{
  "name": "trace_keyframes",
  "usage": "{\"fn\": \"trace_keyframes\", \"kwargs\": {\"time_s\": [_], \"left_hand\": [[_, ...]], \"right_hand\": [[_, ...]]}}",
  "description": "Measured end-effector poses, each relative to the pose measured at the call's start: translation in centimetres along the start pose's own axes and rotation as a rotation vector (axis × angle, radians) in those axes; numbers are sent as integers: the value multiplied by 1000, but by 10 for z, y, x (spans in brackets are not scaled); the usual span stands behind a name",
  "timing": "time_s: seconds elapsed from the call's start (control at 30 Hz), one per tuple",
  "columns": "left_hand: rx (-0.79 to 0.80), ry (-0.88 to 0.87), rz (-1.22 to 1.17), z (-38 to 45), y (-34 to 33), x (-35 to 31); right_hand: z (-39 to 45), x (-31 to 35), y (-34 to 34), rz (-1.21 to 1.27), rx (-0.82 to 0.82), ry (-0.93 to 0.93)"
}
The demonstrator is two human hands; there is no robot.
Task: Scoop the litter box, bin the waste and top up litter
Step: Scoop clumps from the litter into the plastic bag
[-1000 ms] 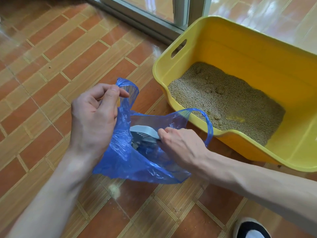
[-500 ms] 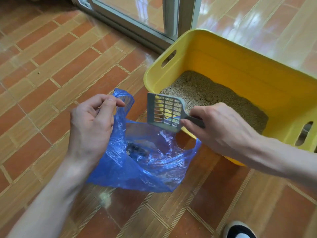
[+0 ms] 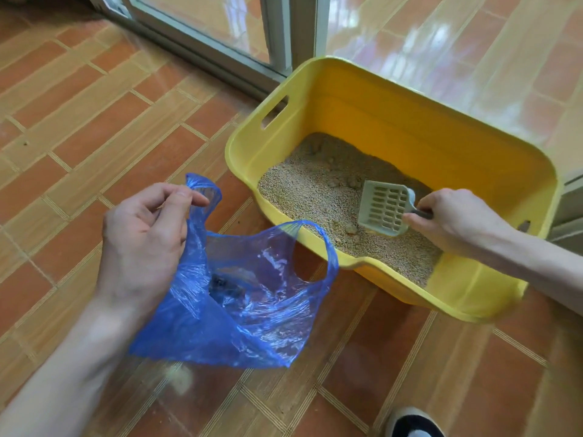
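Observation:
A yellow litter box (image 3: 394,121) stands on the tiled floor, holding tan litter (image 3: 309,190) with a few small clumps. My right hand (image 3: 454,222) grips the handle of a grey slotted scoop (image 3: 383,211), whose head lies over the litter inside the box. My left hand (image 3: 145,238) pinches one handle of a blue plastic bag (image 3: 246,310) and holds its mouth open on the floor, just left of the box. Dark waste (image 3: 225,287) lies at the bottom of the bag.
A sliding glass door frame (image 3: 277,36) stands behind the box. The toe of a black-and-white shoe (image 3: 413,424) shows at the bottom edge. A small pale smear (image 3: 179,378) marks the tiles below the bag.
My right hand lifted the scoop out of the blue bag and carried it right, into the litter box. My left hand kept holding the bag open.

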State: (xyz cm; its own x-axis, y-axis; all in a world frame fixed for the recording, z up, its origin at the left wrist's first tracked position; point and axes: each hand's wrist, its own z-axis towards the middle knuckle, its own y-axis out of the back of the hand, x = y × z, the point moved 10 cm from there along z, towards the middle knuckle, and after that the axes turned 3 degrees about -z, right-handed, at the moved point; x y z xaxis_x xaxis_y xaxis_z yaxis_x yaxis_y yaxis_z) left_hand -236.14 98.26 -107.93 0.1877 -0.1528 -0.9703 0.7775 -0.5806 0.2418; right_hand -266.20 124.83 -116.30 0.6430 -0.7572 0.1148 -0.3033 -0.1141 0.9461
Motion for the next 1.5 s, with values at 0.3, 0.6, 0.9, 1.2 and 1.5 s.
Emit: {"fn": "trace_keyframes", "kwargs": {"time_s": [0.3, 0.6, 0.9, 1.2, 1.5], "left_hand": [[-13, 25, 10, 2, -7, 3], [1, 29, 15, 4, -13, 6], [-12, 45, 10, 4, -8, 9], [-14, 52, 24, 3, -11, 8], [-24, 35, 30, 2, -6, 4]], "right_hand": [[-4, -14, -33, 269, 186, -126], [0, -5, -53, 562, 286, -231], [9, 5, -68, 754, 359, -240], [9, 21, -71, 848, 425, -172], [5, 37, -56, 1036, 389, -67]]}}
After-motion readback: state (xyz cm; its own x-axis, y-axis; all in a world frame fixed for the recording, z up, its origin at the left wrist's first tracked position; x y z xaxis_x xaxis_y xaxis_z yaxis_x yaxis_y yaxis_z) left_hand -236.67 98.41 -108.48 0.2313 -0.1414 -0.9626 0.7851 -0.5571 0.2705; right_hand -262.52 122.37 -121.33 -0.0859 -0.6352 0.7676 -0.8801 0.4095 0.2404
